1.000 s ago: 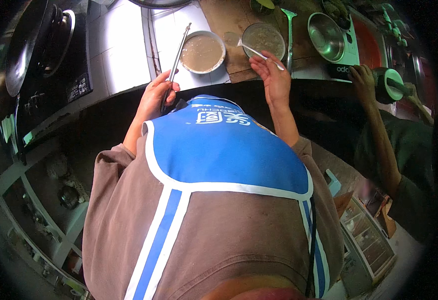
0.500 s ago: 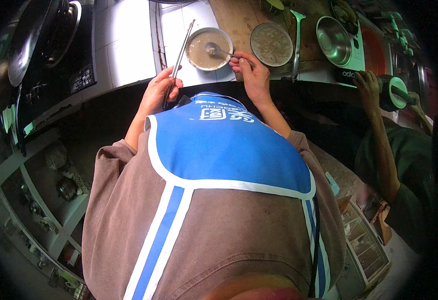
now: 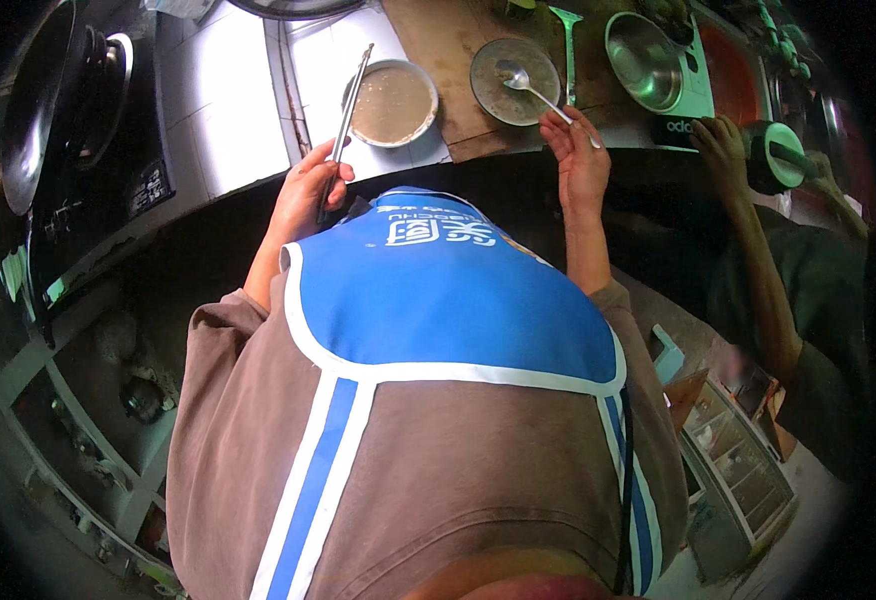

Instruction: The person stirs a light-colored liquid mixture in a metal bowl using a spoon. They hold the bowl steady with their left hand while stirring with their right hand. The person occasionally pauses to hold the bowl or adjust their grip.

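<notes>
My left hand (image 3: 313, 185) is closed around a long, thin metal utensil (image 3: 355, 95) with a dark lower end; whether it is tongs or chopsticks I cannot tell. Its upper part slants past the left rim of a white bowl (image 3: 346, 98) of greyish-brown liquid. In my right hand (image 3: 580, 150), a metal spoon (image 3: 550, 104) is pinched by its handle. The spoon's bowl is over a round shallow dish (image 3: 491, 105) with a thin greyish layer in it, on a wooden board; I cannot tell whether they touch.
Right of the dish lie a long flat-headed utensil (image 3: 570, 60) and a steel bowl (image 3: 643, 70) on a white scale (image 3: 696, 95). Beyond is a red basin (image 3: 733, 85). A co-worker's hand (image 3: 723, 150) rests near a green-and-white round thing (image 3: 780, 160). Dark pans (image 3: 40, 110) stand at left.
My right hand has moved right with the spoon, out of the bowl of liquid and over the shallow dish. My left hand keeps its utensil. The whole view has shifted slightly.
</notes>
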`<control>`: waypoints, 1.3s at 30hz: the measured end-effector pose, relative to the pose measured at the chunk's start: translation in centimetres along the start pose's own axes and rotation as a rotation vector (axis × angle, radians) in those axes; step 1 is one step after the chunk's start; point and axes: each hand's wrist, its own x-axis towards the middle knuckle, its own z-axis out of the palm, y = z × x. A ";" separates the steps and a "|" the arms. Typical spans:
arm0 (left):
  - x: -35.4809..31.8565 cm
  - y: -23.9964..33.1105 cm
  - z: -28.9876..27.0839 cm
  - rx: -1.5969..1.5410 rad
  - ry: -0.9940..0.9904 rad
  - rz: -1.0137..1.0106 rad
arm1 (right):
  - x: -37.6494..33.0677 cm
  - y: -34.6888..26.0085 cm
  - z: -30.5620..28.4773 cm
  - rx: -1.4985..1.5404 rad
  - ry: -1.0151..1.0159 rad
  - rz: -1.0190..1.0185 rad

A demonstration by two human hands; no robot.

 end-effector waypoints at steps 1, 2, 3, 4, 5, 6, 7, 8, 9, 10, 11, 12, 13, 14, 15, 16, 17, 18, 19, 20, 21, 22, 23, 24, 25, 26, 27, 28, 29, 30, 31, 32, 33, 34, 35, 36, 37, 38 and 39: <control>0.0 0.1 0.1 -0.003 0.000 -0.006 | 0.0 0.2 -0.3 0.004 0.021 0.001; 0.1 -0.1 0.3 -0.004 0.006 -0.005 | 0.1 0.5 -0.5 -0.003 0.033 0.011; 0.1 0.0 0.3 -0.004 0.002 -0.006 | 0.1 0.8 -0.5 -0.008 0.046 0.021; 0.1 0.1 0.4 -0.004 0.000 -0.007 | 0.2 1.1 -0.5 -0.013 0.057 0.031; 0.1 0.1 0.5 -0.005 -0.001 -0.007 | 0.1 1.3 -0.5 -0.008 0.069 0.030; 0.2 0.2 0.4 0.003 -0.003 -0.011 | 0.2 1.5 -0.3 -0.002 0.079 0.030; 0.2 0.2 0.4 0.009 -0.004 -0.013 | 0.2 1.6 -0.3 0.004 0.089 0.030; 0.2 0.2 0.3 0.016 -0.005 -0.016 | 0.3 1.9 -0.4 0.019 0.088 0.034; 0.2 0.2 0.2 0.017 -0.004 -0.015 | 0.4 2.1 -0.4 0.034 0.084 0.039; 0.2 0.1 0.1 0.018 -0.004 -0.013 | 0.4 2.2 -0.5 0.048 0.081 0.044; 0.2 0.1 0.1 0.019 -0.003 -0.011 | 0.4 2.2 -0.5 0.048 0.083 0.047; 0.1 0.1 0.0 0.014 -0.004 -0.010 | 0.3 2.0 -0.5 0.048 0.083 0.050; 0.1 0.1 0.0 0.009 -0.005 -0.009 | 0.3 1.9 -0.4 0.047 0.083 0.053; 0.0 0.1 0.0 0.004 -0.006 -0.008 | 0.2 1.8 -0.3 0.051 0.077 0.054; 0.0 0.1 -0.1 0.001 -0.008 -0.005 | 0.2 1.7 -0.3 0.053 0.071 0.054; 0.0 0.1 -0.1 -0.003 -0.009 -0.002 | 0.2 1.5 -0.3 0.055 0.065 0.053; 0.0 0.1 -0.2 -0.006 -0.010 0.000 | 0.2 1.4 -0.3 0.065 0.061 0.056; -0.1 0.2 -0.1 0.002 -0.007 0.002 | 0.2 1.3 -0.3 0.076 0.054 0.060; -0.2 0.4 0.1 0.009 -0.003 0.003 | 0.2 1.3 -0.3 0.087 0.048 0.064; -0.4 0.5 0.2 0.016 0.001 0.005 | 0.1 1.1 -0.1 0.073 0.032 0.054; -0.4 0.4 0.1 0.011 -0.004 0.010 | 0.0 0.9 0.1 0.056 0.020 0.043; -0.4 0.3 0.0 0.006 -0.008 0.017 | -0.1 0.7 0.3 0.039 0.006 0.033; -0.4 0.1 -0.1 0.000 -0.011 0.023 | -0.2 0.4 0.6 0.031 -0.008 0.032; -0.5 0.0 -0.2 -0.003 -0.011 0.020 | -0.4 0.1 1.2 0.024 -0.024 0.036; -0.5 -0.1 -0.4 -0.007 -0.009 0.017 | -0.5 -0.1 1.8 0.016 -0.042 0.040; -0.5 -0.2 -0.5 -0.012 -0.007 0.015 | -0.8 -0.2 2.3 0.012 -0.059 0.062; -0.5 -0.3 -0.7 -0.013 -0.004 0.017 | -1.0 -0.2 2.8 0.012 -0.075 0.084; -0.5 -0.3 -0.8 -0.014 -0.001 0.020 | -1.2 0.0 3.4 0.010 -0.092 0.107; -0.7 -0.4 -0.9 -0.015 0.003 0.022 | -1.4 0.4 3.9 0.010 -0.122 0.127; -0.8 -0.1 -0.6 -0.003 0.006 0.019 | -1.7 0.9 4.3 0.009 -0.146 0.145; -0.8 -0.2 -0.7 -0.007 0.001 0.021 | -1.9 1.5 4.7 0.008 -0.171 0.163; -0.8 -0.2 -0.9 -0.012 -0.005 0.022 | -2.2 2.1 5.2 -0.020 -0.182 0.165; -0.8 -0.3 -0.9 -0.016 -0.009 0.024 | -2.3 2.7 5.6 -0.049 -0.201 0.170; -0.9 -0.3 -0.9 -0.025 0.011 0.027 | -2.5 3.1 6.1 -0.077 -0.220 0.174; -1.1 -0.3 -0.8 -0.028 0.014 0.029 | -2.6 3.6 6.5 -0.106 -0.237 0.178; -1.2 -0.2 -0.7 -0.031 0.015 0.031 | -2.5 4.3 6.8 -0.106 -0.224 0.185; -1.3 -0.1 -0.7 -0.033 0.016 0.032 | -2.5 4.9 7.0 -0.132 -0.252 0.161; -1.3 -0.2 -0.7 -0.034 0.016 0.032 | -2.4 5.3 7.1 -0.158 -0.279 0.136; -1.2 -0.2 -0.8 -0.034 0.017 0.032 | -2.5 5.6 7.4 -0.183 -0.306 0.112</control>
